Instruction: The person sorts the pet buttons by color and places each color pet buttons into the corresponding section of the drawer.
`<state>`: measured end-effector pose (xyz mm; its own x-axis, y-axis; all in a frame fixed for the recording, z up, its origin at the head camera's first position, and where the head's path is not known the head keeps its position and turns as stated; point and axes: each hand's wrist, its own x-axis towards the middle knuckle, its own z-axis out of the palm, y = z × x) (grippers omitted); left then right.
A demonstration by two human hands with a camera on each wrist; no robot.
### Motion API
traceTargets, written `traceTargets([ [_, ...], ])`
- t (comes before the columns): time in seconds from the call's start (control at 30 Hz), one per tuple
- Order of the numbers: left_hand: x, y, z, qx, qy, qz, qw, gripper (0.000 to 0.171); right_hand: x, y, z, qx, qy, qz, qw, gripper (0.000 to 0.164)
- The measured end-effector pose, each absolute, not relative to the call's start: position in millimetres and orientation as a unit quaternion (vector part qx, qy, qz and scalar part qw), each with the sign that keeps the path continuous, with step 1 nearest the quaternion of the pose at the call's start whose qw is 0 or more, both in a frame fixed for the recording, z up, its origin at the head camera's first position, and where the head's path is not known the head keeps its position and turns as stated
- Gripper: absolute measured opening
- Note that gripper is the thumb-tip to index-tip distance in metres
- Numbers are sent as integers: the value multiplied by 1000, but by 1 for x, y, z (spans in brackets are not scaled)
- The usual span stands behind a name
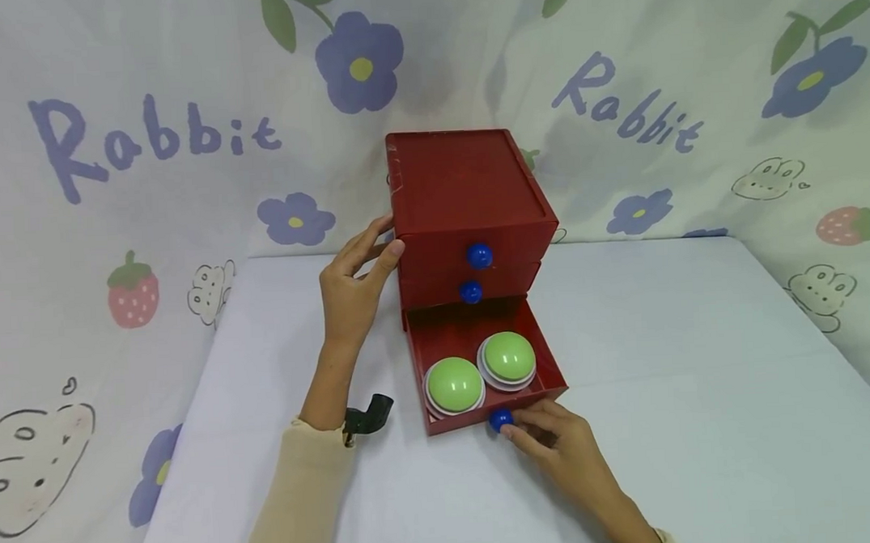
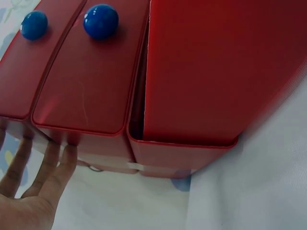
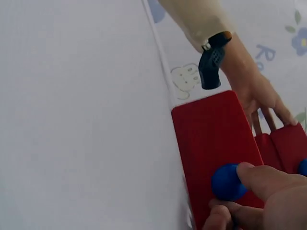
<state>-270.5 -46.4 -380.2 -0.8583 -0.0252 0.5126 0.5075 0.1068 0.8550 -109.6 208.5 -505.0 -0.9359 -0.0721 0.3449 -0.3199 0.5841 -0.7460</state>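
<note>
A red three-drawer box (image 1: pixel 467 181) stands on the white table, with its bottom drawer (image 1: pixel 548 364) pulled out. Inside that drawer sit two round objects with glossy green domes on white bases, one green dome (image 1: pixel 454 384) at the front left and another green dome (image 1: pixel 509 356) farther back on the right. My right hand (image 1: pixel 567 452) pinches the drawer's blue knob (image 3: pixel 228 182) between thumb and fingers. Against the box's left side rests my left hand (image 1: pixel 355 287), its fingers extended; the left wrist view shows the fingertips (image 2: pixel 69 151) touching the side wall near the upper drawers.
Blue knobs mark the shut top drawer (image 1: pixel 434 251) and middle drawer (image 1: pixel 432 288). A patterned cloth (image 1: pixel 184 201) hangs close behind the box. White table surface (image 1: pixel 702 373) spreads to both sides. A black wrist device (image 1: pixel 368 416) sticks out from the left sleeve.
</note>
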Motion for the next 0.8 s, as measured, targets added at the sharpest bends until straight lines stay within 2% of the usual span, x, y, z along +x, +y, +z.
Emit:
traceTargets([
  [0.23, -272, -46, -380, -174, -717, -641, 211, 40, -117, 205, -511, 106, -855, 484, 152, 15],
  [0.4, -272, -46, -381, -175, -717, -640, 212, 41, -119, 196, -498, 111, -846, 492, 172, 17],
  [0.57, -272, -46, -381, -171, -715, -643, 214, 40, -121, 189, -482, 116, -841, 501, 170, 14],
  [0.8, -271, -45, -380, -169, -714, -646, 211, 40, -126, 186, -483, 106, -836, 512, 169, 12],
])
